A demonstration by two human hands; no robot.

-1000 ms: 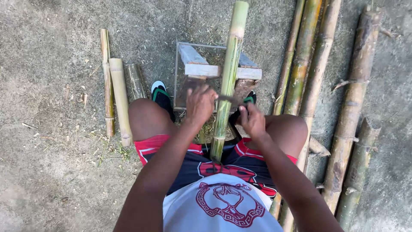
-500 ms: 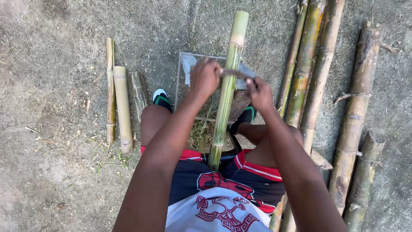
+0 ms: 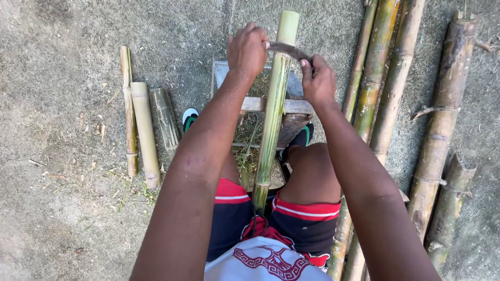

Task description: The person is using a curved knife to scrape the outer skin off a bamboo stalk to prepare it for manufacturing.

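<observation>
A green bamboo pole (image 3: 273, 109) runs from between my knees up across a small wooden stand (image 3: 299, 106). A curved dark blade (image 3: 289, 50) lies across the pole near its far end. My left hand (image 3: 247, 50) grips the blade's left end and my right hand (image 3: 317, 79) grips its right end, one on each side of the pole. Both arms are stretched forward. Green shavings lie on the ground under the stand between my feet.
Three short cut bamboo pieces (image 3: 145, 132) lie on the concrete at the left. Several long bamboo poles (image 3: 379, 88) lie at the right, with thicker weathered ones (image 3: 440, 136) beyond them. My shoes (image 3: 189, 118) flank the stand.
Both hands have slid the blade away from me along the pole, from near my knees to close to its far end. My arms have extended.
</observation>
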